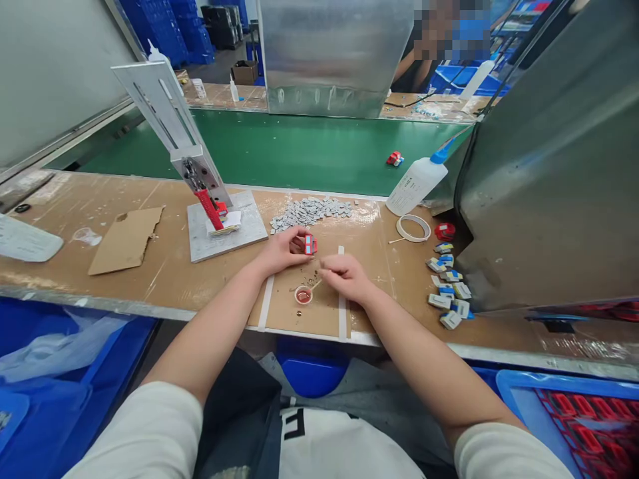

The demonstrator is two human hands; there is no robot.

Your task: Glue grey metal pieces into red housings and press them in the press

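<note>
My left hand (285,251) is closed around a small red toy car (310,245) with pale blue panels, held just above the table. My right hand (346,275) pinches a thin pale stick (316,285), whose lower end reaches a small round cup (303,295) of reddish liquid. Whether the tip is in the liquid or on the rim, I cannot tell. Tiny dark bits (312,276) lie between the hands and the cup. Beyond my left hand spreads a pile of small grey pieces (312,211).
A metal stand with a red-handled clamp (210,207) rises at left, beside torn cardboard (127,241). To the right are a white bottle (417,186), a tape roll (413,228) and several small blocks (449,293). Behind runs a green conveyor belt (299,150); a person stands beyond it.
</note>
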